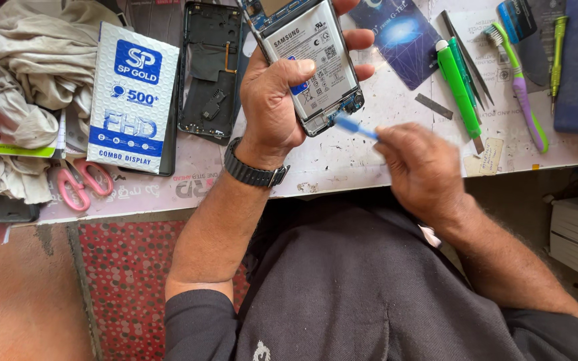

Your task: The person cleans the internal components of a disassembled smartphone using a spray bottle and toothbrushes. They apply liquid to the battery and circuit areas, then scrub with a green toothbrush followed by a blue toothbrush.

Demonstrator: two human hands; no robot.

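A phone repair workbench is shown: an opened phone (316, 60), a stripped back frame (210, 70), tweezers (468, 57), screwdrivers (459, 90), a brush (520, 83) and a boxed display (132, 100) are spread about.

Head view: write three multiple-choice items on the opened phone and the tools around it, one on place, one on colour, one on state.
1. Where do the pink-handled scissors lie?
A. At the table's left, below the white-and-blue box
B. Beside the toothbrush
C. On the phone

2. What colour is the tool in the right hand?
A. Red
B. Blue
C. Yellow

3. How is the opened phone at this moment?
A. Lying flat, untouched
B. Held in the left hand, back off, battery showing
C. Closed in a case

Answers: 1 A, they lie under the box near the cloth; 2 B, its tip is blue; 3 B, thumb rests on the bare battery.
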